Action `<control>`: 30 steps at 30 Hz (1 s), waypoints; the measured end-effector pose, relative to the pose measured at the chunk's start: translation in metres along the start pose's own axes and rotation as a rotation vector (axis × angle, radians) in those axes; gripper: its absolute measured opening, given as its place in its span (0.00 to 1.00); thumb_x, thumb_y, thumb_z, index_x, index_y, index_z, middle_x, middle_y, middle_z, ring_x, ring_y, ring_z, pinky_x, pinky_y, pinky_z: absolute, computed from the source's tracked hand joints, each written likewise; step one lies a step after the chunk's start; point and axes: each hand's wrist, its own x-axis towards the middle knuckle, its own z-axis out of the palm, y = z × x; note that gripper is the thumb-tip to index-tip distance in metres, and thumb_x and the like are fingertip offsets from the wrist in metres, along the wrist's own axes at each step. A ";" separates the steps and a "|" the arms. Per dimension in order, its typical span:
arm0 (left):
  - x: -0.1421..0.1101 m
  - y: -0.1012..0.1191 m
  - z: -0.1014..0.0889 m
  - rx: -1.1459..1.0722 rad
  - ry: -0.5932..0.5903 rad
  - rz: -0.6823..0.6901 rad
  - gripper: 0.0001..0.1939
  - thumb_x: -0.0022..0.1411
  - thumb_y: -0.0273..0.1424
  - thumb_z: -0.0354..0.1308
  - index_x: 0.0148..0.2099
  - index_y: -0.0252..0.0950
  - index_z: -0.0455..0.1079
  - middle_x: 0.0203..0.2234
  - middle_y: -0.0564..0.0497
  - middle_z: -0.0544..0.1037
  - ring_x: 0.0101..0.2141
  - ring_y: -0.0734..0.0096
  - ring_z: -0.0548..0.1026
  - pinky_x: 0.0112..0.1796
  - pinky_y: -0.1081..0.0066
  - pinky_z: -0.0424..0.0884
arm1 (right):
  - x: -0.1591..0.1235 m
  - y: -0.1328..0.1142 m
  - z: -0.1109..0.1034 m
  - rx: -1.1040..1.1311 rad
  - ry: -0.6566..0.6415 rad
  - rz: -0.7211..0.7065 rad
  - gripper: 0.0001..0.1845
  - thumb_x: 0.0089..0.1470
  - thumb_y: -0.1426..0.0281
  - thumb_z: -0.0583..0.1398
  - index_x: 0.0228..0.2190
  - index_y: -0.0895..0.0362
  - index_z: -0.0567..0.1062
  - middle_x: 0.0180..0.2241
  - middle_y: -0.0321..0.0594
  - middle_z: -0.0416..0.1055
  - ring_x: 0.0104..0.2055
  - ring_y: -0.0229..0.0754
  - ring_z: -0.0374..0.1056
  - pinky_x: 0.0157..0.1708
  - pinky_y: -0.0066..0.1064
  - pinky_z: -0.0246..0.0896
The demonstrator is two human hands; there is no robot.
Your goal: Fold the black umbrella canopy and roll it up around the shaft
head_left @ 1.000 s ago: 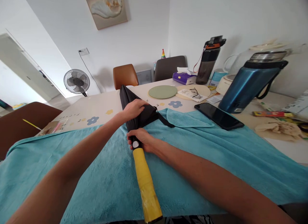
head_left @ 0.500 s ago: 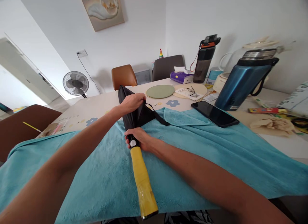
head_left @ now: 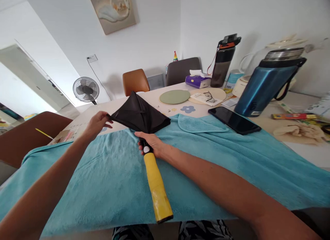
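A black folding umbrella (head_left: 141, 112) with a yellow-wrapped handle (head_left: 156, 185) lies over a teal towel-like cloth (head_left: 113, 185), its handle end pointing toward me. My right hand (head_left: 151, 143) is closed round the umbrella just above the handle, beside a pale round button. Out to the left, my left hand (head_left: 99, 123) pinches the edge of the black canopy and holds it stretched sideways. Loose folds of canopy spread to the left and right of the shaft.
On the table's right side are a black phone (head_left: 233, 119), a blue thermos (head_left: 268, 83) and a dark bottle (head_left: 223, 63). Farther back lie a green round mat (head_left: 174, 97), glasses (head_left: 209, 96) and a purple tissue pack (head_left: 197, 81). Chairs (head_left: 135, 82) and a fan (head_left: 86, 89) stand beyond.
My left hand has moved left and toward me, drawing the canopy edge out into a wide flap. The black strap is no longer visible. My right hand keeps its grip.
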 end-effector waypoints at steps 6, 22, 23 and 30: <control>-0.022 -0.031 -0.030 0.256 -0.135 0.038 0.15 0.55 0.39 0.51 0.41 0.37 0.67 0.41 0.49 0.74 0.41 0.65 0.71 0.42 0.62 0.71 | 0.002 0.000 0.002 -0.007 0.080 0.041 0.18 0.51 0.55 0.57 0.25 0.58 0.63 0.18 0.34 0.63 0.15 0.34 0.60 0.10 0.28 0.58; -0.021 -0.056 -0.002 0.695 -0.001 0.139 0.23 0.54 0.34 0.50 0.54 0.39 0.63 0.50 0.48 0.71 0.47 0.62 0.70 0.47 0.64 0.65 | 0.001 0.000 0.003 -0.047 0.059 0.023 0.08 0.46 0.76 0.57 0.19 0.60 0.64 0.15 0.32 0.61 0.15 0.32 0.58 0.10 0.25 0.55; -0.017 -0.057 0.006 0.695 -0.029 0.163 0.25 0.54 0.36 0.52 0.55 0.39 0.61 0.51 0.48 0.69 0.50 0.61 0.67 0.49 0.63 0.63 | 0.001 0.000 0.003 -0.044 0.058 0.017 0.08 0.46 0.76 0.57 0.19 0.60 0.64 0.15 0.33 0.61 0.15 0.32 0.59 0.10 0.25 0.55; 0.015 -0.082 0.014 0.707 0.121 -0.153 0.15 0.52 0.27 0.50 0.42 0.37 0.71 0.32 0.49 0.78 0.39 0.62 0.74 0.39 0.65 0.67 | 0.003 0.001 0.001 -0.037 0.063 0.001 0.08 0.47 0.75 0.57 0.20 0.60 0.64 0.16 0.33 0.62 0.15 0.33 0.59 0.11 0.26 0.56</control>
